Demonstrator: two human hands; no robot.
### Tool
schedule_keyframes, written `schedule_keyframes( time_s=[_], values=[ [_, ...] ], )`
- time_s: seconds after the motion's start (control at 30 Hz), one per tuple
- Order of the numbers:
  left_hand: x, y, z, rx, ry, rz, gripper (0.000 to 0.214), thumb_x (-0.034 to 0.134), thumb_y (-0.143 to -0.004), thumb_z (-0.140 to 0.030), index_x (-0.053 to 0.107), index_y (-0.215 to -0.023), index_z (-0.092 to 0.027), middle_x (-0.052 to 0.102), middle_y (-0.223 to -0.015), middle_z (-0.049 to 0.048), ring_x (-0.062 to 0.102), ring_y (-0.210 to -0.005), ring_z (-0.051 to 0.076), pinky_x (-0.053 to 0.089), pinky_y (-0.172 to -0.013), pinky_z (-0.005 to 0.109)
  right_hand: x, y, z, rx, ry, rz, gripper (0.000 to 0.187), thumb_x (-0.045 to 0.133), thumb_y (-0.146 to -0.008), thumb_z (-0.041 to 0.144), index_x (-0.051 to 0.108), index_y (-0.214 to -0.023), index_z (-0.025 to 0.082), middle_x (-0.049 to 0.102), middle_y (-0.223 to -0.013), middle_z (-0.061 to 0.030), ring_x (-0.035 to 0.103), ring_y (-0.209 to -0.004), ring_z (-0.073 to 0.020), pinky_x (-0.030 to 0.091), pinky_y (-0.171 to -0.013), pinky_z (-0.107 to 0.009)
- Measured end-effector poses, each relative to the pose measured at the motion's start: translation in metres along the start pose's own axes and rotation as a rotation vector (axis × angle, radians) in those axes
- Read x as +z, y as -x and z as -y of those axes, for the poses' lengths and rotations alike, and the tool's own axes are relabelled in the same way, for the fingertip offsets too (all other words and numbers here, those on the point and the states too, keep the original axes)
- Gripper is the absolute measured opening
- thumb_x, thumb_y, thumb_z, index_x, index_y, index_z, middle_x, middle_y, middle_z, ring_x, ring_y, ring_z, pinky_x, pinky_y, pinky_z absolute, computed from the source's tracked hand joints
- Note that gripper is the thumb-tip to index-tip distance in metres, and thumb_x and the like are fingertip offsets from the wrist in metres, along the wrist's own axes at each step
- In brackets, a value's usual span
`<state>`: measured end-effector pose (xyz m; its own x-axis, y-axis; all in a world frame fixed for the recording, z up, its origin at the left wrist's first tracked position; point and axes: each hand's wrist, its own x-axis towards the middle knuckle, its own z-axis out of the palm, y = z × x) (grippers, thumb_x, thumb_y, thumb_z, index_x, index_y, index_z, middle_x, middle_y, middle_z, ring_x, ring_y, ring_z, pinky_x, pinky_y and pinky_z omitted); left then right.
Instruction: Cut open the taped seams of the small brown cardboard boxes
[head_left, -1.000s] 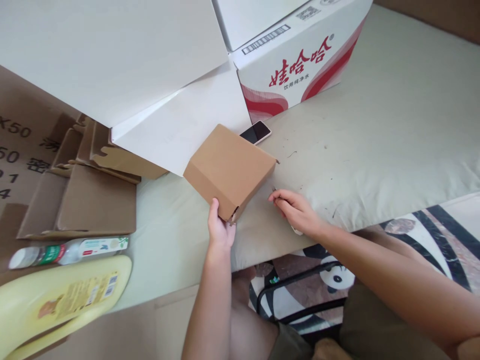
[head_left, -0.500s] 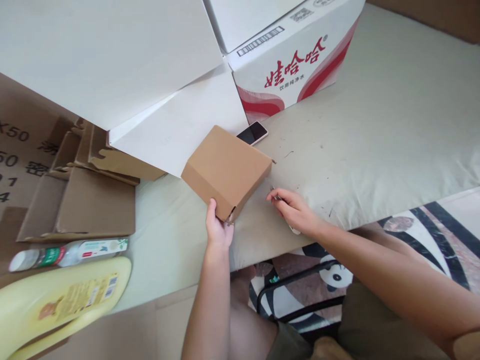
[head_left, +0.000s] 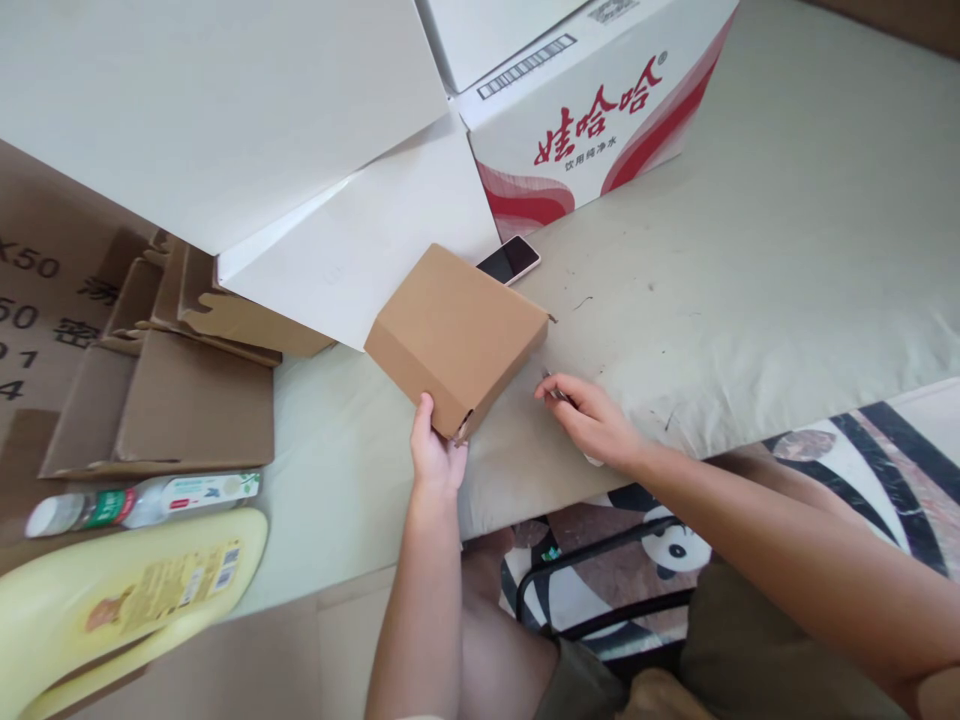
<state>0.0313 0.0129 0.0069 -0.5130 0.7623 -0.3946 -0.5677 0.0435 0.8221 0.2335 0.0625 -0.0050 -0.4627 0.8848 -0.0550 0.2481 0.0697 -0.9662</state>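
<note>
A small brown cardboard box (head_left: pixel 459 335) is held at its near corner by my left hand (head_left: pixel 436 455), thumb on top and fingers underneath. Dark gaps show at that corner. My right hand (head_left: pixel 592 418) is closed around a slim tool with a dark, metallic-looking tip (head_left: pixel 551 382); a pale end shows under the palm. Most of the tool is hidden, so its kind is unclear. This hand stays to the right of the box, apart from it. Just behind the box lies a phone (head_left: pixel 511 260) with a dark screen, partly covered by the box.
A white carton with red lettering (head_left: pixel 600 140) and a large white box (head_left: pixel 225 100) stand at the back. Brown cardboard (head_left: pixel 195 400), a plastic bottle (head_left: pixel 150 505) and a yellow jug (head_left: pixel 142 590) are at left. Dark scraps dot the pale cloth surface (head_left: pixel 787 250).
The view has shifted slightly. Both hands keep their holds, and the box and tool stay in nearly the same places.
</note>
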Motion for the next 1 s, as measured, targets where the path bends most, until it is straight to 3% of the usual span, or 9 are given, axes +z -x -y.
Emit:
schedule_keyframes(
  time_s=[0.33, 0.6, 0.7, 0.87, 1.0],
  values=[
    [0.003, 0.002, -0.001, 0.009, 0.017, -0.013, 0.038, 0.070, -0.083, -0.042, 0.071, -0.115, -0.023, 0.075, -0.112, 0.0061, 0.071, -0.095, 0.019, 0.055, -0.074, 0.027, -0.001, 0.001, -0.002, -0.009, 0.013, -0.002, 0.020, 0.043, -0.083, 0.020, 0.061, -0.092, 0.022, 0.055, -0.072, 0.0017, 0.048, -0.065, -0.0149, 0.038, -0.066, -0.030],
    [0.000, -0.001, -0.003, 0.043, 0.066, -0.008, 0.031, 0.074, -0.078, -0.038, 0.073, -0.105, -0.021, 0.076, -0.109, 0.0061, 0.071, -0.096, 0.020, 0.055, -0.080, 0.030, 0.000, 0.002, -0.004, 0.074, -0.073, 0.006, 0.019, 0.045, -0.085, 0.025, 0.062, -0.094, 0.023, 0.043, -0.056, 0.0059, 0.045, -0.053, -0.0138, 0.037, -0.056, -0.028],
    [-0.005, -0.004, -0.002, 0.066, 0.064, -0.001, 0.034, 0.078, -0.074, -0.039, 0.073, -0.102, -0.020, 0.076, -0.105, 0.0053, 0.071, -0.093, 0.019, 0.055, -0.081, 0.030, -0.002, 0.001, -0.002, 0.155, -0.226, -0.008, 0.018, 0.051, -0.082, 0.030, 0.063, -0.092, 0.022, 0.047, -0.059, 0.0054, 0.049, -0.053, -0.0132, 0.039, -0.055, -0.027],
    [-0.007, -0.005, -0.001, 0.087, 0.033, 0.018, 0.036, 0.078, -0.073, -0.043, 0.073, -0.099, -0.019, 0.075, -0.105, 0.0062, 0.071, -0.094, 0.020, 0.054, -0.084, 0.031, -0.009, -0.007, -0.004, 0.251, -0.726, -0.106, 0.031, 0.054, -0.069, 0.031, 0.064, -0.097, 0.021, 0.070, -0.090, -0.0045, 0.067, -0.069, -0.0178, 0.052, -0.064, -0.034],
    [-0.005, -0.004, 0.000, 0.079, 0.050, 0.022, 0.038, 0.079, -0.072, -0.044, 0.073, -0.100, -0.019, 0.076, -0.102, 0.0067, 0.072, -0.090, 0.020, 0.055, -0.079, 0.031, -0.011, -0.011, -0.006, 0.260, -0.819, -0.243, 0.035, 0.063, -0.063, 0.023, 0.060, -0.098, 0.025, 0.072, -0.092, -0.0013, 0.067, -0.074, -0.0163, 0.053, -0.068, -0.032]
  ],
)
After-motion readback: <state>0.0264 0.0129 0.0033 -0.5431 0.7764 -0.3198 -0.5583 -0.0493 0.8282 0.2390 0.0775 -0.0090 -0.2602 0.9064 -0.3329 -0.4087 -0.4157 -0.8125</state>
